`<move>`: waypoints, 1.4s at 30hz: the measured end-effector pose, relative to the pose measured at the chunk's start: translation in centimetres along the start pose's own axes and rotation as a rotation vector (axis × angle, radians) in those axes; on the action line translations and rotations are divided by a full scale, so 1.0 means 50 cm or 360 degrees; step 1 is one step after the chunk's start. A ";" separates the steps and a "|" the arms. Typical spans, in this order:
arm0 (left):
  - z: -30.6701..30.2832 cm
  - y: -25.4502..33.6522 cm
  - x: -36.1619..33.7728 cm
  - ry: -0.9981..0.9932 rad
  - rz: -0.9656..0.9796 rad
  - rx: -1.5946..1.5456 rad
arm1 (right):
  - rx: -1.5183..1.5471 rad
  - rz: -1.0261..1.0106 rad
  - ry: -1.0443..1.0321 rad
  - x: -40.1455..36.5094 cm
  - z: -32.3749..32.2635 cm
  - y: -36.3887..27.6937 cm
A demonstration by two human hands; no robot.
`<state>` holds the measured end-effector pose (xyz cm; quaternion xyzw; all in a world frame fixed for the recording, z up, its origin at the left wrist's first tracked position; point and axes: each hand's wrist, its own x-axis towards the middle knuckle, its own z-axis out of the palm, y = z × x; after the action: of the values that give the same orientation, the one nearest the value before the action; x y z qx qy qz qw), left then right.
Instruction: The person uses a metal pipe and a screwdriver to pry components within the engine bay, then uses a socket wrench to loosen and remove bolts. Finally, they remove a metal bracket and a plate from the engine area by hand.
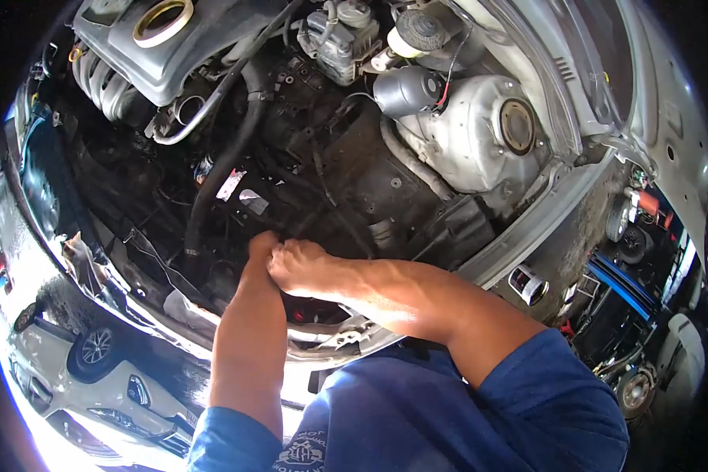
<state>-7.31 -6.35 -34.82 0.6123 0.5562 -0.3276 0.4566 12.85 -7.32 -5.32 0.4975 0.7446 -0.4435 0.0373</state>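
Note:
Both bare hands are down in the front of a car's engine bay, close together. My right hand (299,263) is closed, its fingers curled beside my left hand; whatever it grips is hidden. Only the back and wrist of my left hand (263,245) show, and its fingers disappear into the dark bay. A thick black hose (226,161) runs down to the left of the hands. Just beyond them lie a grey scrap-like piece (252,201) and a white-and-red label (231,185). A red light or part (299,315) shows below my right wrist.
An engine cover (145,59) with a tape roll (163,22) on it is at upper left. A strut tower (480,134) and a grey cylinder (407,90) stand at right. The front body edge (354,334) crosses under my arms. A parked car (79,377) is outside, lower left.

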 end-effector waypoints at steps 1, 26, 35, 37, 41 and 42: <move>0.005 -0.006 0.006 -0.0047 0.0089 0.0147 | -0.0002 -0.0004 0.0000 -0.002 0.001 0.001; -0.181 0.172 -0.188 0.0046 -0.0079 0.0088 | 0.0418 0.0128 0.0081 -0.016 -0.107 -0.002; -0.297 0.300 -0.369 0.0303 0.0681 0.0572 | -0.0151 -0.0166 0.0333 -0.147 -0.112 -0.109; -0.324 0.357 -0.446 0.0345 0.0003 -0.0977 | 0.0035 -0.0191 0.0262 -0.176 -0.141 -0.125; -0.319 0.362 -0.547 0.0274 0.0128 -0.2197 | 0.0748 -0.0081 0.0428 -0.225 -0.190 -0.093; -0.322 0.357 -0.580 0.0172 0.0300 -0.2197 | 0.0768 0.0182 0.0389 -0.230 -0.199 -0.085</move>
<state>3.63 -1.92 0.95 0.2432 0.6036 0.1725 0.7394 19.19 -8.99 9.04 0.5832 0.5869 -0.5419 -0.1476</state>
